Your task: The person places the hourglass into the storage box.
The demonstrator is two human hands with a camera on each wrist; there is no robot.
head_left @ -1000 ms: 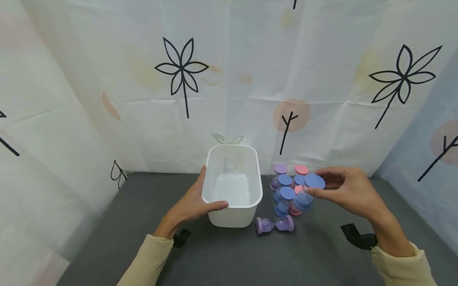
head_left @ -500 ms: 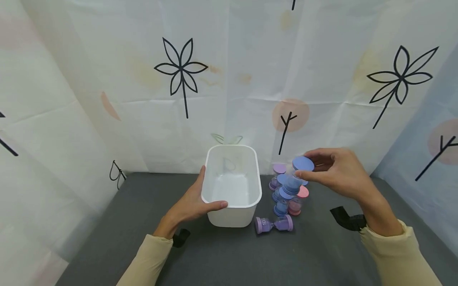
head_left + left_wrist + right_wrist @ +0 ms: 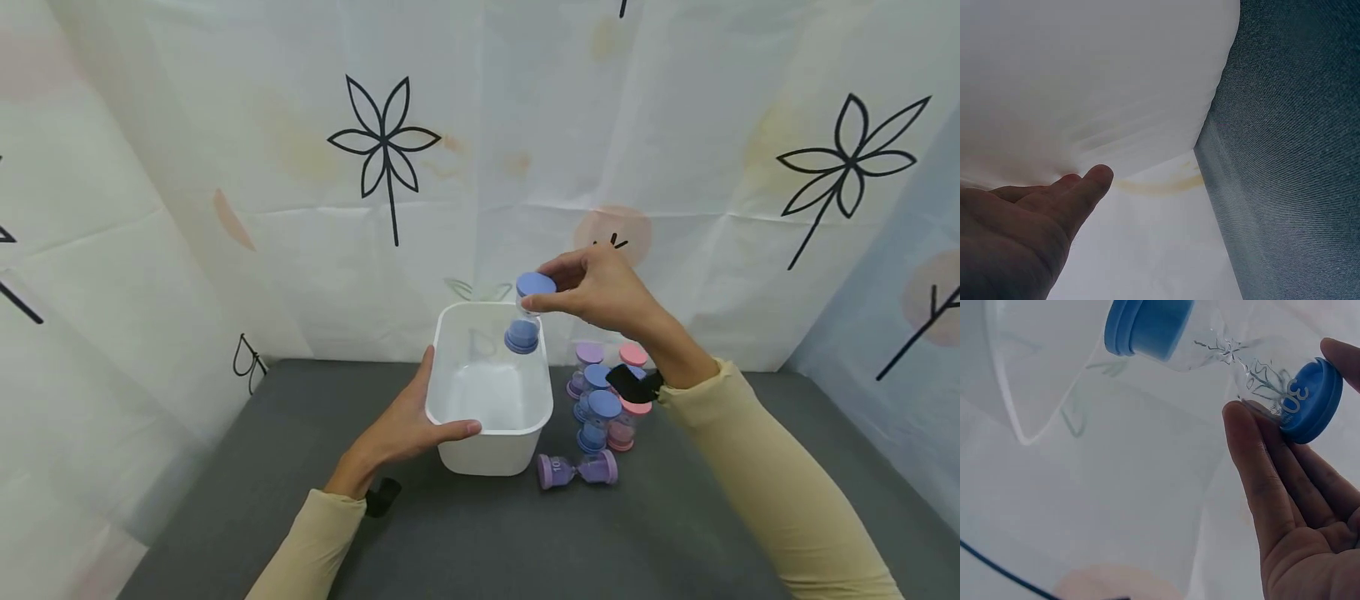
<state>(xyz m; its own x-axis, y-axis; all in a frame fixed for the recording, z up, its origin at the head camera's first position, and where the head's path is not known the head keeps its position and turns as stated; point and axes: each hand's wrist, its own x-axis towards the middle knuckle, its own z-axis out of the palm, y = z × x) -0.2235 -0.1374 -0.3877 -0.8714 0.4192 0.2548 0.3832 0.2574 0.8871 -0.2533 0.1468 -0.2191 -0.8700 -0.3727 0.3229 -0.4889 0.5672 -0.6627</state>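
My right hand (image 3: pixel 600 287) pinches a blue-capped sand timer (image 3: pixel 522 335) near its upper cap. The timer hangs upright with a slight tilt, and its lower cap overlaps the right rear of a white plastic bin's opening. In the right wrist view, the number 30 shows on the cap nearest my fingers (image 3: pixel 1250 456). My left hand (image 3: pixel 401 425) rests at the front left corner of the white bin (image 3: pixel 491 457), thumb along the near rim. Its straight fingers (image 3: pixel 1088 190) lie against the outer wall in the left wrist view.
Several upright sand timers with blue (image 3: pixel 603 404), pink (image 3: pixel 633 354) and purple (image 3: pixel 589 352) caps stand close together right of the bin. A purple sand timer (image 3: pixel 555 472) lies on its side in front of them. A patterned cloth (image 3: pixel 300 275) rises behind the dark table (image 3: pixel 480 542).
My right hand has lifted the blue sand timer from the group and carried it left, up to the bin's right rear. My left hand and the bin stay in place.
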